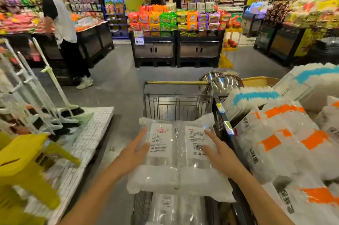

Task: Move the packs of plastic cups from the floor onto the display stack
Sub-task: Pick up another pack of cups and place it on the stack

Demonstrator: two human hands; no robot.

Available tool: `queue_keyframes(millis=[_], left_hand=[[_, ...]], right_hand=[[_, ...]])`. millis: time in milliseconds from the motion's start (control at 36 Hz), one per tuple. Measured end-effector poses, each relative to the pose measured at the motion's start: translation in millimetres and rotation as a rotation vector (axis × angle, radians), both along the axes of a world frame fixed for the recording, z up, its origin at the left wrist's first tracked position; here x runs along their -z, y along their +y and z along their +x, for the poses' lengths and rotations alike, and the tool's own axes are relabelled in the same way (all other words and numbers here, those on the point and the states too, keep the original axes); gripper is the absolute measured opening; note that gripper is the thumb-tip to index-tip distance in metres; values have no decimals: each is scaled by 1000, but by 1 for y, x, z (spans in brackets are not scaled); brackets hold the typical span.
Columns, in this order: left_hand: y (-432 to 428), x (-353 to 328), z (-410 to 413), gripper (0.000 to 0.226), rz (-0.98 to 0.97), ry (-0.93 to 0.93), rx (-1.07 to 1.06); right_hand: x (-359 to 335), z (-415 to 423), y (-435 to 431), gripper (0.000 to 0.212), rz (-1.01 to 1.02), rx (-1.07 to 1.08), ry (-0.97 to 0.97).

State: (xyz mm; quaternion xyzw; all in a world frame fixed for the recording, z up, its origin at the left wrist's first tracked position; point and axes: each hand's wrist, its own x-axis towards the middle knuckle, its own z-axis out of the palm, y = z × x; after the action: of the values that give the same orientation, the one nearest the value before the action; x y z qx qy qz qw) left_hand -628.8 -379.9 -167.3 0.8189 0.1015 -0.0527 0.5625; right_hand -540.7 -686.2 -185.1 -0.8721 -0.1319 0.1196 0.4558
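A clear plastic pack of cups point(178, 166) with two white printed labels lies flat between my hands, over a wire shopping cart point(176, 104). My left hand point(134, 151) presses its left side with fingers spread. My right hand point(220, 153) presses its right side. Another similar pack point(170, 206) lies below it in the cart. To the right stands the display stack of cup packs point(286, 144) with orange and blue bands.
A low white platform point(88, 144) with brooms, white racks and a yellow stool point(23, 168) is on my left. A person point(62, 28) stands at a counter far left. Snack displays point(176, 41) stand ahead across grey floor. Steel bowls point(222, 81) sit beyond the cart.
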Motion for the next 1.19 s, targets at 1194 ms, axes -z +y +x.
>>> queue_keyframes(millis=[1194], left_hand=[[-5,321,47,64,117,492,38]], right_hand=[[296,19,33,62,-309,155,523]])
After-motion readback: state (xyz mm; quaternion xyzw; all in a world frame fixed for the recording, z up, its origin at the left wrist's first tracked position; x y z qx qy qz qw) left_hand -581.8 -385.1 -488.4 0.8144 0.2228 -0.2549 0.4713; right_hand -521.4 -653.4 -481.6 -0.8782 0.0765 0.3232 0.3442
